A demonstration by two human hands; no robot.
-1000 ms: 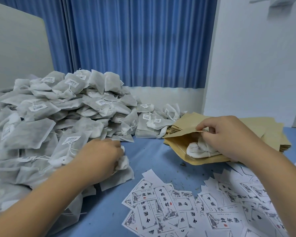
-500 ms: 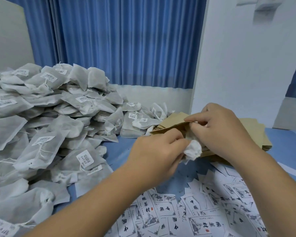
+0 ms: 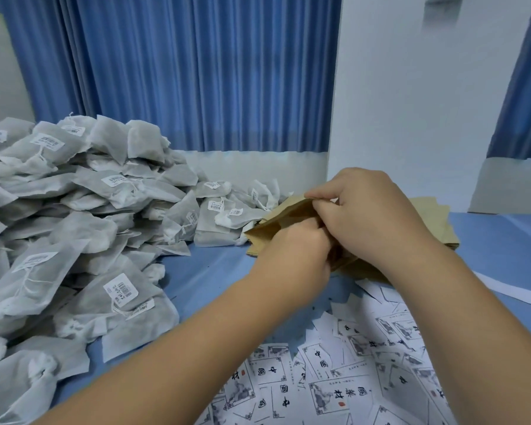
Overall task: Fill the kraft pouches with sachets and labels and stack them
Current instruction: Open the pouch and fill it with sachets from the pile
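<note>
An open kraft pouch lies on a stack of flat kraft pouches at mid-right. My right hand pinches the pouch's upper lip and holds the mouth open. My left hand has its curled fingers pushed into that mouth; the white sachet it carried is hidden inside. A big heap of grey-white sachets with barcode tags fills the left side. Printed paper labels lie scattered in front of me, under my forearms.
The blue table top shows between the sachet heap and the pouches. A loose white paper strip lies at the right. A white wall panel and blue curtains stand close behind the table.
My left hand took a sachet from the heap, carried it right and pushed it into the pouch mouth. My right hand kept holding the pouch open. The camera turned right.
</note>
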